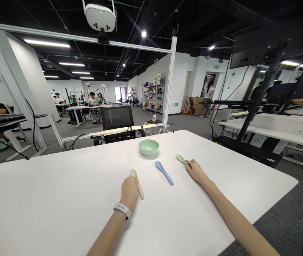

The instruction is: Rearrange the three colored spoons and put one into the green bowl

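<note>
Cream spoon (141, 192) lies under your left hand (129, 192), fingers hidden so you cannot tell the grip, while your right hand (196, 171), fingers together, touches the green spoon (180, 159) beside the blue spoon (164, 172).

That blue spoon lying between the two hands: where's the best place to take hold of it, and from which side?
Probably its slim mid-handle, from above on the near side: the blue plastic spoon lies flat on the white table, its narrow stem free on both sides, so it can be pinched there. The wider scoop end, seemingly nearer the pale green bowl, grips less well.
</note>
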### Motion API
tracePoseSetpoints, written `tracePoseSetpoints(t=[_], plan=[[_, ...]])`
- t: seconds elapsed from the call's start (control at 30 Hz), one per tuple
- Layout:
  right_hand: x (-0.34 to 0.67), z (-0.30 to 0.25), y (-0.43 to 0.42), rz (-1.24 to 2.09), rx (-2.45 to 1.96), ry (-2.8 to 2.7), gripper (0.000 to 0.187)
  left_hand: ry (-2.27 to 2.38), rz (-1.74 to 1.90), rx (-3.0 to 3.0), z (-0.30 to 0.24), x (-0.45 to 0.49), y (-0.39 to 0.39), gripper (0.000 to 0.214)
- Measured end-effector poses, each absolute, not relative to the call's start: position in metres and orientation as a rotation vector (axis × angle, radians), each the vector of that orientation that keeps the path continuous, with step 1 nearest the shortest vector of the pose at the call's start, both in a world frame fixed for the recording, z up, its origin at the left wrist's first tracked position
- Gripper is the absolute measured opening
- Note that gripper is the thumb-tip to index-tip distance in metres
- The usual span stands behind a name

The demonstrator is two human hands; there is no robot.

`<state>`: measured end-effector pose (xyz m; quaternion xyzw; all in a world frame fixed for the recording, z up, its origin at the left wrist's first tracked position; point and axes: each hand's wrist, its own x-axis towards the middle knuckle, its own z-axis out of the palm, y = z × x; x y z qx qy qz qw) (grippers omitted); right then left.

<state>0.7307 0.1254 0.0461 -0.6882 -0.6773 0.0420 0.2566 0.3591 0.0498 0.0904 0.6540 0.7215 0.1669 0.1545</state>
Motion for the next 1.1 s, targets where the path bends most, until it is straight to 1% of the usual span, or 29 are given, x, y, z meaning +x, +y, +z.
tracePoseSetpoints(t=[0.13,0.3,0.57,0.67,0.7,0.8,0.93,1.1], plan=[[0.7294,0.0475,0.1237,0.112,-1.867,-1.835,0.038,2.071,0.47,1.887,0.0908,0.3597,0.0495,0.057],[0.7295,0.0455,0.1249,0.095,-1.873,-1.799,0.034,2.071,0.456,1.905,0.0908,0.36,0.0492,0.057],[0.7313,0.0433,0.1259,0.085,-1.876,-1.81,0.035,2.081,0.4,1.932,0.0897,0.3598,0.0505,0.053],[0.7318,0.0439,0.126,0.088,-1.876,-1.812,0.036,2.086,0.37,1.929,0.088,0.3585,0.0506,0.036],[0.7319,0.0441,0.126,0.09,-1.875,-1.814,0.036,2.085,0.363,1.929,0.0875,0.358,0.0506,0.034],[0.7321,0.0444,0.1259,0.094,-1.867,-1.82,0.037,2.084,0.35,1.933,0.0867,0.3566,0.0502,0.039],[0.7322,0.044,0.1261,0.098,-1.87,-1.812,0.036,2.096,0.338,1.932,0.0871,0.3563,0.0496,0.034],[0.7325,0.0438,0.1263,0.11,-1.871,-1.801,0.035,2.091,0.317,1.923,0.0878,0.3567,0.0494,0.035]])
